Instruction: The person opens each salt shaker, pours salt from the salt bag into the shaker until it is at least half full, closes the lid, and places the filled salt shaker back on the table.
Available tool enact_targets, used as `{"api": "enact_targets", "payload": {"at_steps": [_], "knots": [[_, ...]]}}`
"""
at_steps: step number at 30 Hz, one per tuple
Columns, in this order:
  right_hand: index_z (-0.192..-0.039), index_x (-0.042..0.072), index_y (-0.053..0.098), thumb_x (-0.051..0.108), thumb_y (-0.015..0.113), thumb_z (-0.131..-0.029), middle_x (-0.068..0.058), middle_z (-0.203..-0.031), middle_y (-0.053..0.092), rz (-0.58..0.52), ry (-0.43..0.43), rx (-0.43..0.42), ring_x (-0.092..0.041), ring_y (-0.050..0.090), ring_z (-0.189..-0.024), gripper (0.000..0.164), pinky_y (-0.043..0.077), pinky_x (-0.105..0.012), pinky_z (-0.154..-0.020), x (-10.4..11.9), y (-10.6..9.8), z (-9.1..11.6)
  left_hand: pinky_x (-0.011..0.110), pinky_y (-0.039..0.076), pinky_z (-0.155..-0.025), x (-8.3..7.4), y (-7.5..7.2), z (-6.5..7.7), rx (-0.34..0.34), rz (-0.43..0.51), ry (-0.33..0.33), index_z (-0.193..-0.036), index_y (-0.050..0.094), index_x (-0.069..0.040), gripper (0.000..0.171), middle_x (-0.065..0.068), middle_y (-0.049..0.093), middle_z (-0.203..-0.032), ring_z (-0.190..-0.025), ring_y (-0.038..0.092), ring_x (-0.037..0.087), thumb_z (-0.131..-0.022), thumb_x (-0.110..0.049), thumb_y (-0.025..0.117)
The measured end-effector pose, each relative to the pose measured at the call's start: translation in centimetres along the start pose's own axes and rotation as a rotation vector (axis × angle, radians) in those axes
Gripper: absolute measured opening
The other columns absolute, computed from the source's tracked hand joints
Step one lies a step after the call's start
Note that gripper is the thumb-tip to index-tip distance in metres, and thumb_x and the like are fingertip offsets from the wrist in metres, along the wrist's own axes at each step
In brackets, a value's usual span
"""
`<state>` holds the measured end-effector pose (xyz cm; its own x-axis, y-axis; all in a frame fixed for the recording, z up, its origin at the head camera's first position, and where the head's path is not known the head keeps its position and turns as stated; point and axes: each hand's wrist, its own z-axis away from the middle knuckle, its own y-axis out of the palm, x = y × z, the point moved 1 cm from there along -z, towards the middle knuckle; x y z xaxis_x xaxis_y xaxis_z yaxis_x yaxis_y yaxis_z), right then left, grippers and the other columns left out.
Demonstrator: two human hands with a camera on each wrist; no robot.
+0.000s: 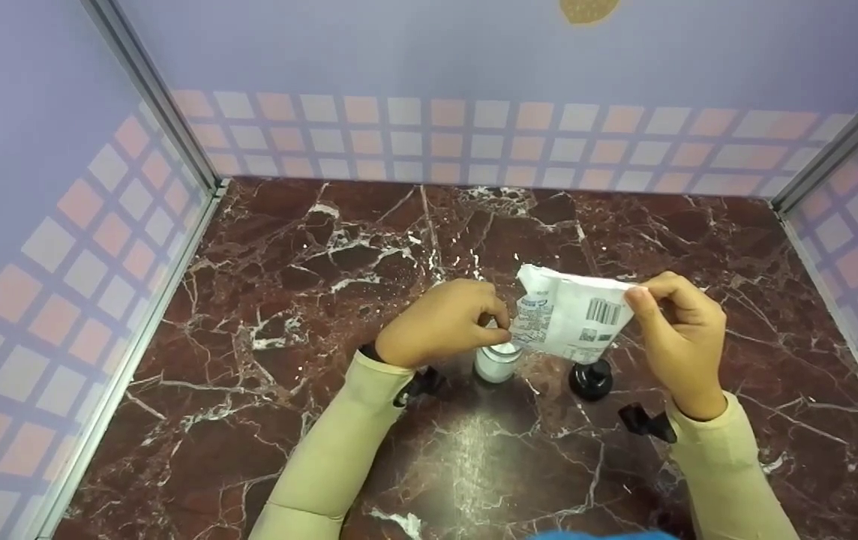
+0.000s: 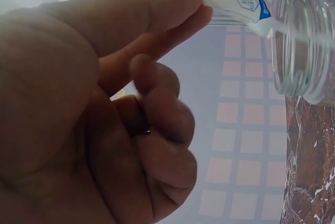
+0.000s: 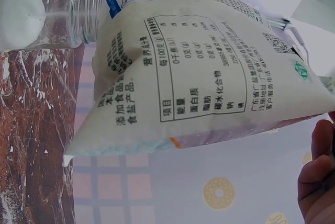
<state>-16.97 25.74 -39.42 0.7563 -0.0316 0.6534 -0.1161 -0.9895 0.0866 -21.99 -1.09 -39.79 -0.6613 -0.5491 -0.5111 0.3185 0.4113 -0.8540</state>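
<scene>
A white printed plastic bag of salt (image 1: 579, 315) is tilted over an uncapped glass jar (image 1: 496, 367). Its right end is pinched between thumb and fingers of my right hand (image 1: 684, 337). My left hand (image 1: 444, 322) pinches the bag near its lower left end, thumb against forefinger, with the other fingers curled, as the left wrist view shows. From the bag's corner a thin white stream runs into the jar's mouth (image 2: 282, 41). White salt (image 3: 21, 14) lies heaped in the jar in the right wrist view. The jar stands upright on the table.
A round black piece with a knob (image 1: 591, 380) stands right of the jar, below the bag. The marbled dark red table (image 1: 286, 435) has white flecks behind the jar. Tile-patterned lilac panels (image 1: 399, 60) enclose the back and both sides.
</scene>
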Motion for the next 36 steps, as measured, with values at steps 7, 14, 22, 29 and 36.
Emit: {"api": "enact_targets", "payload": {"at_steps": [7,14,22,29,36], "knots": [[-0.077,-0.021,0.057,-0.011,0.071,-0.09,-0.006,-0.069,0.057,0.001,0.009,0.015,-0.006,0.045,-0.057,0.022,0.035,-0.015,-0.052,-0.17,-0.1,0.15,0.027,0.05,-0.075,-0.01,0.11,-0.12,0.024,-0.012,-0.008,-0.098,0.079,-0.016,0.013,-0.004,0.065,-0.092,-0.081,0.056,0.011,-0.094,-0.027,0.072],[-0.077,-0.02,0.058,-0.009,0.071,-0.091,-0.006,-0.068,0.057,0.018,-0.001,0.019,-0.006,0.043,-0.055,0.022,0.034,-0.015,-0.051,-0.09,-0.05,0.14,0.028,0.048,-0.072,0.09,0.16,-0.12,-0.007,-0.032,0.011,-0.093,0.076,-0.017,0.008,-0.001,0.063,-0.088,-0.078,0.054,0.012,-0.093,-0.024,0.072],[-0.077,-0.02,0.057,-0.009,0.071,-0.091,-0.006,-0.068,0.056,0.015,0.001,0.011,-0.006,0.043,-0.056,0.023,0.034,-0.014,-0.051,-0.04,-0.02,0.24,0.028,0.049,-0.073,0.09,0.15,-0.01,-0.029,-0.021,0.002,-0.092,0.075,-0.018,0.007,-0.002,0.064,-0.089,-0.079,0.055,0.012,-0.092,-0.025,0.075],[-0.077,-0.021,0.057,-0.01,0.071,-0.091,-0.007,-0.068,0.056,0.01,0.002,0.014,-0.006,0.044,-0.056,0.022,0.034,-0.015,-0.051,-0.15,-0.06,0.29,0.027,0.049,-0.072,0.07,0.18,-0.03,-0.009,-0.042,0.0,-0.095,0.077,-0.017,0.011,-0.004,0.062,-0.087,-0.078,0.054,0.011,-0.094,-0.027,0.073],[-0.077,-0.021,0.057,-0.01,0.071,-0.091,-0.007,-0.067,0.055,-0.001,0.011,0.019,-0.006,0.043,-0.055,0.022,0.034,-0.015,-0.05,-0.27,0.04,0.2,0.028,0.051,-0.076,0.1,0.17,-0.14,0.006,-0.074,0.011,-0.096,0.078,-0.017,0.014,-0.006,0.067,-0.092,-0.081,0.059,0.01,-0.096,-0.029,0.07]]}}
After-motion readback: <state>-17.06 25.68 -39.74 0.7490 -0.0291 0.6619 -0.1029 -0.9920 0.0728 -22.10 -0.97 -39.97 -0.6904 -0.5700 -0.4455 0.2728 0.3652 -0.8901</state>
